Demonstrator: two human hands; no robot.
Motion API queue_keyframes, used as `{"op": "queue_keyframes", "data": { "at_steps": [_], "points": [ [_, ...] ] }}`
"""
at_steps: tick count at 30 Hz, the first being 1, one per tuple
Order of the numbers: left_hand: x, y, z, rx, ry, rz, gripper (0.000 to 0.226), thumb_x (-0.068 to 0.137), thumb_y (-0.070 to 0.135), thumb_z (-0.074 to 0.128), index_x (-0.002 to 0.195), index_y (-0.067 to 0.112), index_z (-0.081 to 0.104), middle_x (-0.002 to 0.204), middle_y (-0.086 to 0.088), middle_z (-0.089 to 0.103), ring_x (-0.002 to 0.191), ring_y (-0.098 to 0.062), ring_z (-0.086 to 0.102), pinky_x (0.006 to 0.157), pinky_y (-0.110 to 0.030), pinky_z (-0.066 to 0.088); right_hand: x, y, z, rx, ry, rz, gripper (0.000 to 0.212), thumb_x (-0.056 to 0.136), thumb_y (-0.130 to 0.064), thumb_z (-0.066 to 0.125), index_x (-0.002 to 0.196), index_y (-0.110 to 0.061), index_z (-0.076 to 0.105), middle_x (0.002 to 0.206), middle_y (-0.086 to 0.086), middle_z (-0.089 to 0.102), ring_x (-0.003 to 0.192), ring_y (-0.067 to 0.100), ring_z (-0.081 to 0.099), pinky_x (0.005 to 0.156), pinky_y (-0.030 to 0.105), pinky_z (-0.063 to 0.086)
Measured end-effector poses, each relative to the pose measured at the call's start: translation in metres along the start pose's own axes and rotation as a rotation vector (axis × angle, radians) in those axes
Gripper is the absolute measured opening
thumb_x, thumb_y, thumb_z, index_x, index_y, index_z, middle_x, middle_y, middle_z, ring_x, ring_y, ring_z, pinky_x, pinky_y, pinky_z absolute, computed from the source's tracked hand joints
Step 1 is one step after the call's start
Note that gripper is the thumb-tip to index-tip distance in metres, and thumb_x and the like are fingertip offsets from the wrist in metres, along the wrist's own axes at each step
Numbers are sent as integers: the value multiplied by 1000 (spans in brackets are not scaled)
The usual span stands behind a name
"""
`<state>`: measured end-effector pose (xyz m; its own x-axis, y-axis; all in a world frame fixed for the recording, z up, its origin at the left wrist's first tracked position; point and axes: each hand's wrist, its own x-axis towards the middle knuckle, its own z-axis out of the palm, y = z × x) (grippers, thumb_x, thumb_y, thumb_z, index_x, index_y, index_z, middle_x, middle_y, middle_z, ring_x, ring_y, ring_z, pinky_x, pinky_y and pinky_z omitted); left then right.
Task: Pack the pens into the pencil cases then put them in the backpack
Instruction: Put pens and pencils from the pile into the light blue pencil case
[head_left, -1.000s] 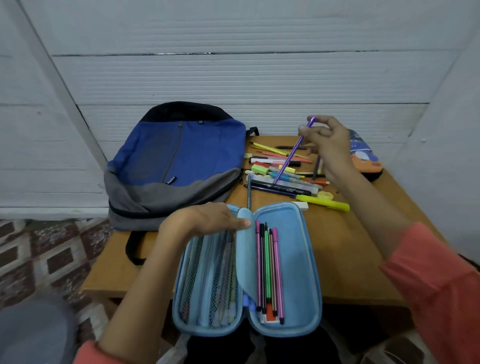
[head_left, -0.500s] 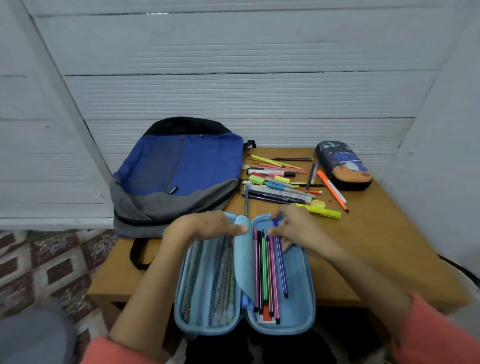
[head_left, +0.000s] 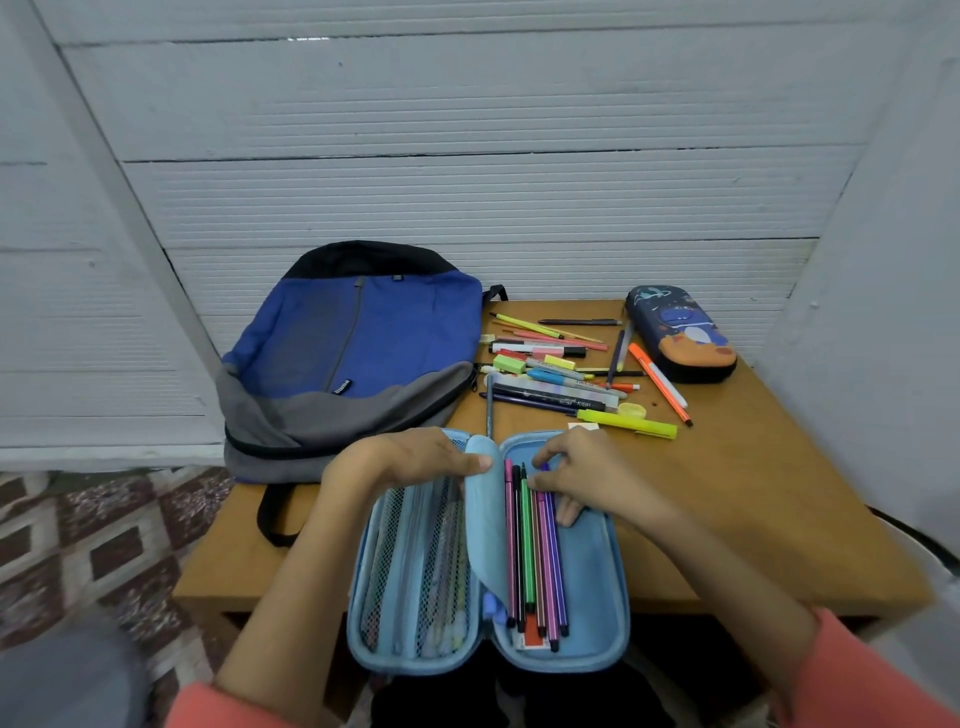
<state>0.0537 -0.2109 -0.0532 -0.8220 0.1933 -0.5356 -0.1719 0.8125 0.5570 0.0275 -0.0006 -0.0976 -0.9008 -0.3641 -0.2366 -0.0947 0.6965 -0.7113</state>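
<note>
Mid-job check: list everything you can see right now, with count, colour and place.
backpack: one, blue, grey and black, back left on the table.
open pencil case: one, light blue, at the table's near edge.
divider flap: one, light blue, mid-case.
cased pens: about six, pink, black, green, purple, in the right half.
loose pens: many, mixed colours, back centre.
closed pencil case: one, dark blue with a cartoon print, back right.
table: one, brown wood.
left hand: holds the divider flap.
right hand: pinches the purple pen near its top.
</note>
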Motion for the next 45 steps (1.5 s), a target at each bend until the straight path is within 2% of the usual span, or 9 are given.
{"op": "queue_keyframes", "data": {
  "at_steps": [10, 15, 20, 22, 25, 28, 34, 40, 45],
  "points": [
    [0, 1, 0, -22, -11, 2, 49, 93, 54, 47, 120, 17, 65, 141, 0, 51, 133, -16, 42, 113, -34, 25, -1, 5, -1, -1, 32, -24, 15, 91, -15, 65, 104, -9, 61, 60, 11, 66, 43, 18, 62, 42, 23, 46],
    [1, -2, 2, -31, -10, 9, 54, 91, 57, 47, 121, 16, 66, 135, 0, 56, 128, -16, 47, 114, -37, 28, 2, 12, 1, 77, 14, -6, 8, 90, -11, 66, 97, -11, 63, 63, 9, 67, 51, 22, 67, 52, 28, 55],
    [3, -3, 3, -23, -1, 13, 58, 91, 58, 47, 126, 15, 62, 140, -2, 53, 130, -17, 45, 115, -39, 27, 4, 17, 5, 96, 87, -45, 11, 92, -14, 63, 103, -13, 61, 61, 9, 66, 43, 19, 60, 45, 27, 47],
    [3, -4, 3, -27, -3, 9, 58, 91, 58, 47, 127, 15, 62, 140, -2, 53, 130, -17, 45, 115, -39, 27, 3, 17, 9, 23, 186, -120, 15, 93, -17, 61, 108, -18, 61, 79, 2, 64, 49, 16, 60, 44, 26, 46],
    [5, -6, 4, -29, 12, 12, 59, 91, 58, 47, 126, 14, 61, 141, -2, 51, 130, -18, 45, 115, -38, 28, 7, 13, 17, -189, 231, -259, 25, 96, -20, 55, 120, -20, 62, 106, -4, 51, 90, 16, 58, 68, 33, 54],
    [6, -6, 4, -36, 10, 17, 58, 91, 57, 48, 126, 13, 62, 140, -2, 52, 130, -18, 46, 114, -38, 29, 16, 13, 25, -317, 205, -286, 31, 97, -21, 49, 126, -24, 61, 111, -3, 51, 103, 17, 52, 85, 44, 51],
    [8, -10, 4, -32, 13, 16, 66, 88, 63, 47, 130, 13, 59, 142, -2, 50, 132, -18, 44, 116, -41, 27, 14, 15, 25, -278, 191, -284, 27, 95, -19, 51, 115, -25, 68, 112, -3, 56, 103, 15, 54, 87, 43, 50],
    [11, -7, 6, -38, -7, 19, 56, 94, 54, 45, 128, 12, 60, 143, -2, 50, 133, -17, 43, 115, -36, 26, 11, 18, 24, -212, 155, -296, 30, 96, -21, 53, 124, -18, 63, 116, -3, 52, 106, 15, 54, 92, 41, 48],
    [12, -11, 5, -39, 2, 18, 65, 90, 61, 46, 133, 13, 56, 147, -1, 45, 136, -17, 40, 117, -39, 25, 8, 19, 19, -102, 194, -331, 22, 93, -25, 60, 113, -22, 69, 103, -5, 56, 92, 11, 55, 84, 38, 50]
  ]
}}
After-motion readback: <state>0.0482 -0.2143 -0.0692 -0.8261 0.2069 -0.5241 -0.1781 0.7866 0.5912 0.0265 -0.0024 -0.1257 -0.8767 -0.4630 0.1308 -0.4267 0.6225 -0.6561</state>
